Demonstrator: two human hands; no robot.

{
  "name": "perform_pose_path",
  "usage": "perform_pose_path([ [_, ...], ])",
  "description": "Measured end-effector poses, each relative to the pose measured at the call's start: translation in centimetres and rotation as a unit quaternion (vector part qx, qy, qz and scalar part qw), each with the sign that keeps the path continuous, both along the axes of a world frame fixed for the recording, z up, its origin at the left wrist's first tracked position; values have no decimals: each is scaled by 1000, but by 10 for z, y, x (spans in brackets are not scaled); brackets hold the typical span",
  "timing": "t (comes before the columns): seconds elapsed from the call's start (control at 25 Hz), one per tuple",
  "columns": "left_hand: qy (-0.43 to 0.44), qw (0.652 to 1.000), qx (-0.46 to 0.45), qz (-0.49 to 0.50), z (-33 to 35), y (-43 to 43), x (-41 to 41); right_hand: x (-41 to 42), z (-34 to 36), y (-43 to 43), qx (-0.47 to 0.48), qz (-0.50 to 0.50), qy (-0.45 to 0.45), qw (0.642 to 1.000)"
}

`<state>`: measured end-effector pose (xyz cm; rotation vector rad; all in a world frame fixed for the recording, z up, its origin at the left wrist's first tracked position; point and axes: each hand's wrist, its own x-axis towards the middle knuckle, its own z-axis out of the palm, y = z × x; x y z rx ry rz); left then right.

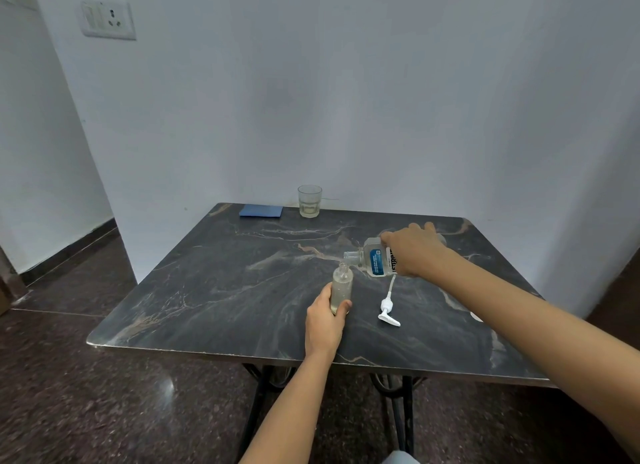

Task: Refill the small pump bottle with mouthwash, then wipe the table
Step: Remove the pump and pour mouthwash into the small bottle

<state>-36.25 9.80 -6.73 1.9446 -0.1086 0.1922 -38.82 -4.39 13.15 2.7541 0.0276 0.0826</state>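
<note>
My left hand (323,323) grips the small clear bottle (342,288) upright on the dark marble table (214,283); its neck is uncapped. My right hand (414,249) holds the mouthwash bottle (372,261) with its blue and white label, tipped on its side so its open mouth sits just above the small bottle's neck. The white pump head (388,309) with its tube lies on the table to the right of the small bottle. A folded blue cloth (260,210) lies at the table's far edge.
A drinking glass (309,201) with a little liquid stands at the far edge by the wall, right of the cloth. A small white thing (477,316) shows beside my right forearm. A wall socket (108,19) is at the upper left. Dark floor surrounds the table.
</note>
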Motion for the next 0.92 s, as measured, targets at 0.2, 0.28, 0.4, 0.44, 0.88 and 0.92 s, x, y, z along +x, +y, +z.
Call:
perform_pose_path([
  [0.2,1,1000,-2,-3,-2,0,1,2,-1,-1,-2,1,-1,1000],
  [0.28,0,1000,-2,-2,-2,0,1,2,-1,-1,-2,1,1,1000],
  [0.4,-4,1000,-4,-2,-1,0,1,1,-1,0,-3,2,-2,1000],
  [0.44,-4,1000,-6,-3,-1,0,0,1,0,0,-3,3,-3,1000],
  [0.88,-13,1000,-10,-2,1,1,-2,-1,2,1,-5,6,-3,1000],
  [0.92,-13,1000,-9,-2,2,1,-2,-1,2,1,-6,6,-2,1000],
])
